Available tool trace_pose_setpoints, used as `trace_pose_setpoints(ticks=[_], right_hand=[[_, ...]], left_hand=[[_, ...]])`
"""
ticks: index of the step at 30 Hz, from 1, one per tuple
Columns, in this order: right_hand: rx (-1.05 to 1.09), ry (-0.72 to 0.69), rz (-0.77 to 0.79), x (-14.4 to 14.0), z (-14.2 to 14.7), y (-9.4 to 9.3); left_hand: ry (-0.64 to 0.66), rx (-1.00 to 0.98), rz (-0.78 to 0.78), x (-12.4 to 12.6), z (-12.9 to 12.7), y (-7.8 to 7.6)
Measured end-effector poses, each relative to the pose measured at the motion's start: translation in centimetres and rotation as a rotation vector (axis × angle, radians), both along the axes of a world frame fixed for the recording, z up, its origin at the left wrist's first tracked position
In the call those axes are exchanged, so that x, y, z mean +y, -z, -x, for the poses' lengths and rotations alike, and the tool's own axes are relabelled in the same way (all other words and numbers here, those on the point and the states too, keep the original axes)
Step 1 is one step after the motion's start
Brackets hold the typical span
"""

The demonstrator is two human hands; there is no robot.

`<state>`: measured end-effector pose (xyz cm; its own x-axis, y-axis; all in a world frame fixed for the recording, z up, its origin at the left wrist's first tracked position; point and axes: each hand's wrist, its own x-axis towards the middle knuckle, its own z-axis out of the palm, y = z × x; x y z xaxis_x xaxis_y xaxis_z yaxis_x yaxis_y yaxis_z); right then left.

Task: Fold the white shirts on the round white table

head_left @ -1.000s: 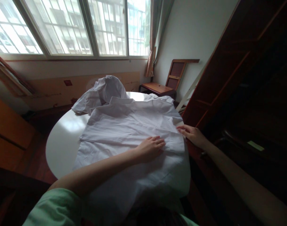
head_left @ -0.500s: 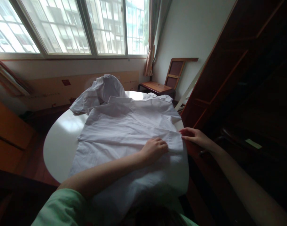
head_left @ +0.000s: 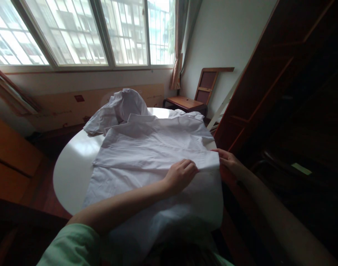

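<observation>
A white shirt (head_left: 135, 155) lies spread over a round white table (head_left: 66, 177), its collar toward the far side and its near part hanging toward me. My left hand (head_left: 182, 173) rests across the middle right of the cloth, fingers curled together and tips pinching a bit of fabric. At the table's right edge, my right hand (head_left: 228, 160) holds the side edge of the shirt between thumb and fingers; the fingertips are partly hidden by the cloth. The fabric between both hands looks smooth and slightly lifted.
Bunched white cloth (head_left: 121, 107) sits on the table's far left. Beyond stand a wooden chair (head_left: 185, 102) and a long cardboard box (head_left: 96, 105) under the barred window (head_left: 124, 33). A dark wooden cabinet (head_left: 257, 85) rises close on the right.
My right hand has moved slightly right, drawing the shirt's side edge outward to the table's edge. My left hand stays nearly in place, its fingers curled more tightly.
</observation>
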<state>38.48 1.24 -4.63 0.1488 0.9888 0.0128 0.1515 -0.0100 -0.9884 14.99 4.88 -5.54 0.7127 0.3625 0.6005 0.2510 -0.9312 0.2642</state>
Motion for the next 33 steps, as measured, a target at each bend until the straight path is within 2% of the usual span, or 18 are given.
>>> trace_pose_setpoints(ticks=[3,5,10,15,19,22,25,29,31,33], right_hand=[[0.066,-0.037,-0.02,0.1,0.2,-0.4],[0.017,-0.038,-0.02,0.3,0.4,-0.7],[-0.084,0.12,0.03,0.9,1.2,-0.7],[-0.089,0.208,-0.044,1.6,0.6,0.7],[-0.11,0.251,-0.063,1.1,0.0,1.3],[-0.027,0.284,-0.005,0.1,0.3,1.2],[-0.021,0.242,0.048,-0.8,1.1,1.0],[-0.238,0.143,-0.046,-1.1,1.9,1.0],[-0.335,0.134,-0.085,-1.1,2.1,1.0],[-0.375,0.101,-0.066,-1.2,2.2,1.0]], left_hand=[[0.01,-0.037,-0.014,0.0,0.1,-0.2],[0.011,-0.035,-0.025,0.0,0.1,-0.3],[0.031,0.028,-0.086,0.0,0.0,0.0],[0.115,0.188,-0.196,0.3,-0.4,0.7],[0.147,0.228,-0.133,0.5,-0.8,0.9],[0.189,0.27,-0.048,0.4,-0.8,0.8],[0.222,0.305,0.009,0.2,-0.7,0.6],[0.27,0.303,0.049,0.5,-0.2,-0.1],[0.285,0.304,0.045,1.6,0.9,-0.8],[0.209,0.281,0.042,3.6,2.9,-1.6]])
